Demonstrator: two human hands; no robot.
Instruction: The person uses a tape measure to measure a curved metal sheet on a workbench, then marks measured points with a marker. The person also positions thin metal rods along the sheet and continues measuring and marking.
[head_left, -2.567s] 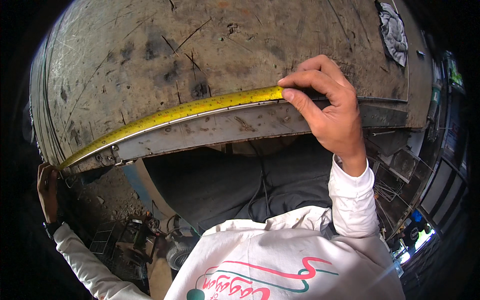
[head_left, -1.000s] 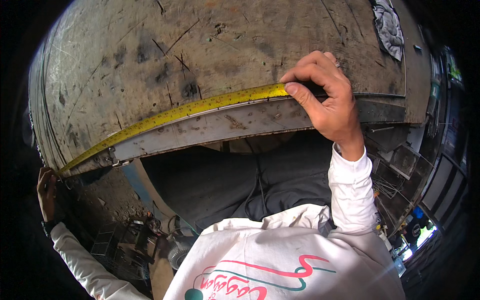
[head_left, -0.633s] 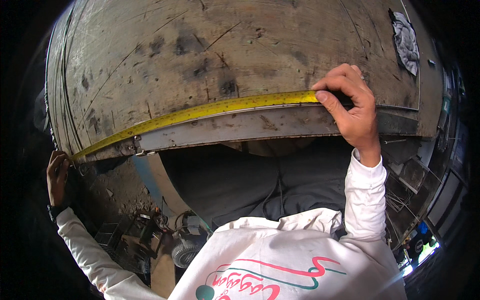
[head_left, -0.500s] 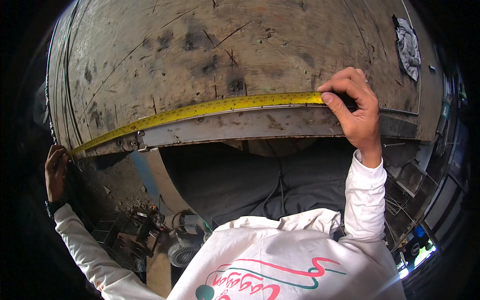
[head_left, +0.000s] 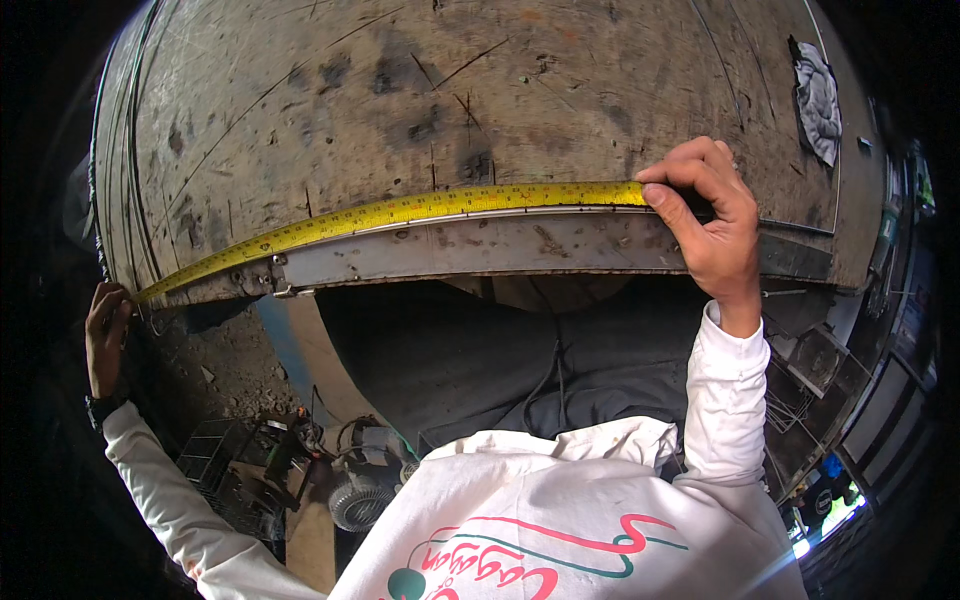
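Yellow tape measure [head_left: 400,211] runs left to right along the bench edge [head_left: 480,247], pinched by left hand [head_left: 106,335] and right hand [head_left: 716,222].

I see a rough wooden tabletop [head_left: 560,110] and, nearer, a dull metal strip [head_left: 480,247]. The tape measure [head_left: 430,206] looks glossy.

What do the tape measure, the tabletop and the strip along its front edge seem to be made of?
Tape measure: probably thin painted metal, glossy yellow, judging by its shine. Tabletop: likely wood, worn and matte, with grain, scratches and dark stains. Strip: seemingly bare metal, dull gray with brownish spots, perhaps rust.
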